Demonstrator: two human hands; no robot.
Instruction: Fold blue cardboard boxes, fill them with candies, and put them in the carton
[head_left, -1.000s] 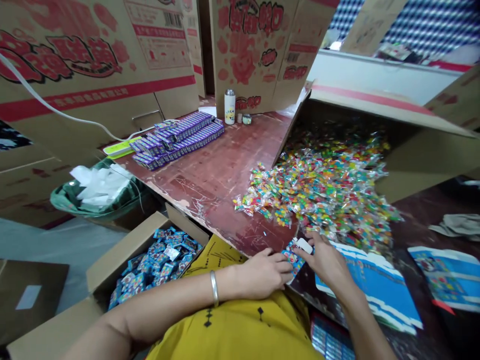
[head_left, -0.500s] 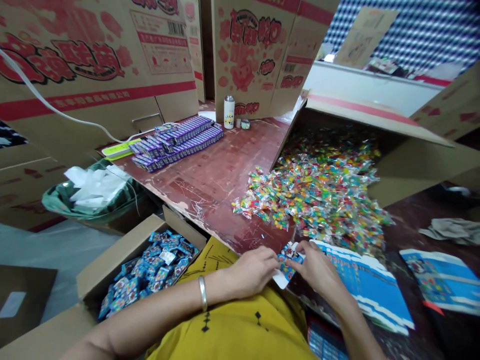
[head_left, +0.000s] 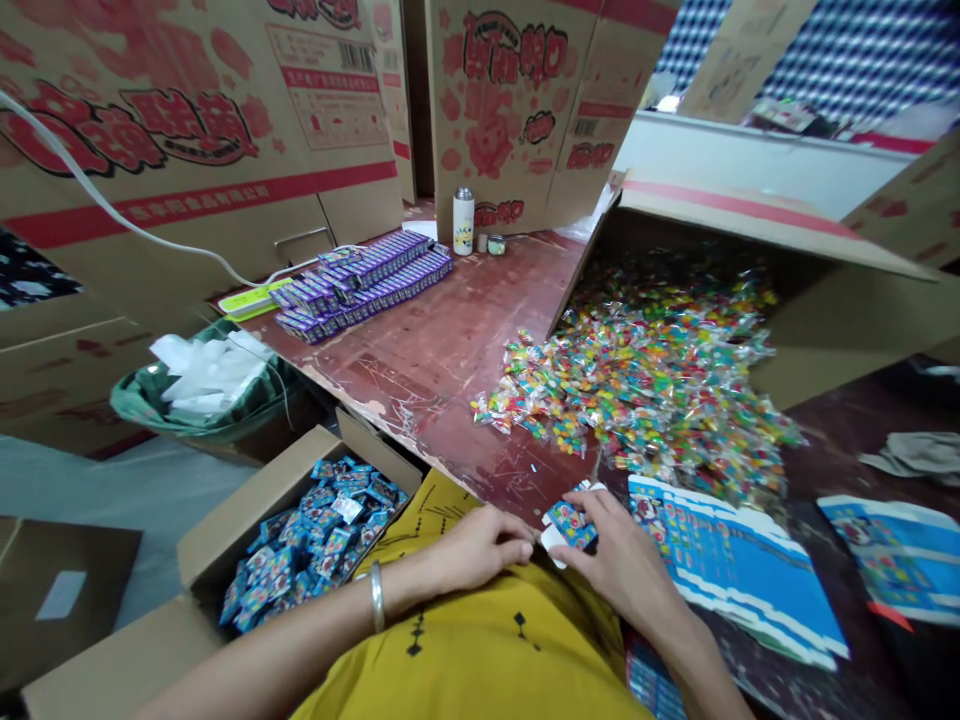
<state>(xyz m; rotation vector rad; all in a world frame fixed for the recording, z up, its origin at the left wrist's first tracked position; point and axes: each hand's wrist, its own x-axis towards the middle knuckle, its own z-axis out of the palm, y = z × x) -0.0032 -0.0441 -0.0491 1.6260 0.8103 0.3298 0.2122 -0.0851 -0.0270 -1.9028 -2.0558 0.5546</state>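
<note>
At the near edge of the red-brown surface [head_left: 487, 320]: small blue printed carton [head_left: 574, 524] in the right hand [head_left: 622, 555], pinched between thumb and fingers. White end flaps [head_left: 553, 541] stick out on its near-left side. Carton sits just above the lap, tilted.

Left hand [head_left: 476, 548] just left of it, not touching. Loosely curled, narrow gap between thumb and fingers. Silver bangle [head_left: 377, 597] on that wrist.

Right of the right hand: stack of flat blue carton blanks [head_left: 746, 585], fanned, on the surface. Second blue stack [head_left: 892, 550] further right, grey cloth [head_left: 911, 455] behind it.

Beyond the hands: big heap of clear-wrapped multicoloured candy packets [head_left: 652, 400], spilling from a cardboard box [head_left: 840, 325] lying on its side.

Far left on the surface: purple boxes [head_left: 367, 285] in tight rows, white bottle [head_left: 463, 225] near their far end, two small jars [head_left: 496, 245] just beside the bottle.

Lower left, below the surface: open carton bin [head_left: 247, 500] part filled with small blue packs [head_left: 322, 535]. Green-lined basket [head_left: 139, 400] behind it holds white paper scraps [head_left: 210, 370].
</note>
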